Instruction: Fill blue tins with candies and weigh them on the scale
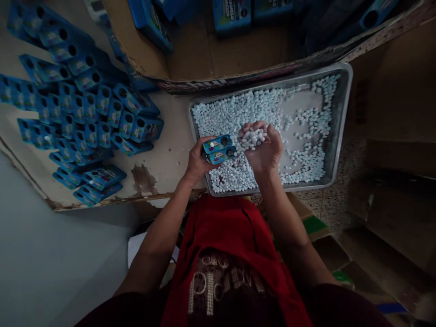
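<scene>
1. Red garment (231, 222) over a dark top (245, 304) with beaded lettering, at the bottom centre of the frame.
2. Right hand (267, 156), just right of centre: palm up and cupped, its fingers curled around a heap of pellets (252, 139). These are small, rounded and whitish; they sit in the hollow of the palm, piled toward the fingers, with the thumb at the right side.
3. Left hand (196, 162), just left of the other: closed on a pair of blue printed containers (218, 149). They lie side by side, bright blue with pale lettering and coloured artwork, and have dark round openings toward their right ends. Thumb and fingers clasp them from the left, leaving the printed faces and openings clear of the grip. A few whitish pellets show at the lower opening, near the cupped hand.
4. Metal tray (341, 131), beneath both hands, spanning centre to right: pale blue-white loose pellets (235, 109) cover its left part thickly and thin out on the right, where bare metal shows.
5. Worn tabletop (170, 154), left: many similar blue containers (90, 106) stand or lean in clustered rows.
6. Open cardboard carton (194, 59), top of the frame, behind the tray: more blue containers (233, 17) inside.
</scene>
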Tool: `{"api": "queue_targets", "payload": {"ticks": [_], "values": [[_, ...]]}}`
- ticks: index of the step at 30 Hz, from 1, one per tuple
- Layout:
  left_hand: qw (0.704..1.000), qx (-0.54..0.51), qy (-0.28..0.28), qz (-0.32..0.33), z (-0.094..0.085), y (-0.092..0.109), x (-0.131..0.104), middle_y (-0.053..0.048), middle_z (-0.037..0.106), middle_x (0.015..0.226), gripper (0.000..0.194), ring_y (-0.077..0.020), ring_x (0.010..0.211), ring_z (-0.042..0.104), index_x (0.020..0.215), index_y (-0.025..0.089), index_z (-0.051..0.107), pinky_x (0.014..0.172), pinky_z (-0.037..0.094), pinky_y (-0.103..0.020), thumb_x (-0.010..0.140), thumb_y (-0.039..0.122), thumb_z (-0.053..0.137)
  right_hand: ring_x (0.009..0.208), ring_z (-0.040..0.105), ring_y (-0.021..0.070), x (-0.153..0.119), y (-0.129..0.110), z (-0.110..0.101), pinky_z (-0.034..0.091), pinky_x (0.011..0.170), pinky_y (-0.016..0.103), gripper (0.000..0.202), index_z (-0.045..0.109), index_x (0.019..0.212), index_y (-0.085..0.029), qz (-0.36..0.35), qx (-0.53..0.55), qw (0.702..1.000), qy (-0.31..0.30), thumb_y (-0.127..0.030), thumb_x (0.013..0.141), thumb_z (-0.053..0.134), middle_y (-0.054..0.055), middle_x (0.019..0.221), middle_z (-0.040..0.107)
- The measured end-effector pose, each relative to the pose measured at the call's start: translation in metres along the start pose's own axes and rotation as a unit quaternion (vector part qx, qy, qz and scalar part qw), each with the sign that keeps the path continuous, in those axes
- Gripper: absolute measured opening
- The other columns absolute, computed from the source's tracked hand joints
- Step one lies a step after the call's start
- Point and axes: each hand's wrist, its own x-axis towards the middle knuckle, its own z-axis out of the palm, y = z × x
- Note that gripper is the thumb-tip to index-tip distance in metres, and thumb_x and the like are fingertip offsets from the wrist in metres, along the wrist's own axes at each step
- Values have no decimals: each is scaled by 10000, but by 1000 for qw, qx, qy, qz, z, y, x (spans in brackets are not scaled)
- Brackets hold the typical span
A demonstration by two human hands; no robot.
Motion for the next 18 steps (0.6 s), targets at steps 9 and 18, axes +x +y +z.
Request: {"api": "queue_targets", "payload": {"ticks": [9, 18], "values": [[992, 124, -8, 20, -11, 22, 1, -67, 848, 1294, 791, -311, 1132, 840, 1400, 253, 719, 991, 693, -387, 683, 328, 1043, 892, 637, 250, -11, 23, 36, 566, 1043, 461, 496, 775, 734, -309, -83, -104, 987, -89, -721, 1010, 759, 33, 841, 659], [983, 42, -17, 176, 0, -1, 4, -101, 772, 1548, 613, -348, 1533, 706, 1487, 314, 695, 1343, 554, -562, 944, 464, 937, 844, 637, 206, -37, 17, -47, 504, 959, 403, 341, 735, 763, -268, -77, -216, 965, 128, -517, 992, 783, 9, 798, 691]]}}
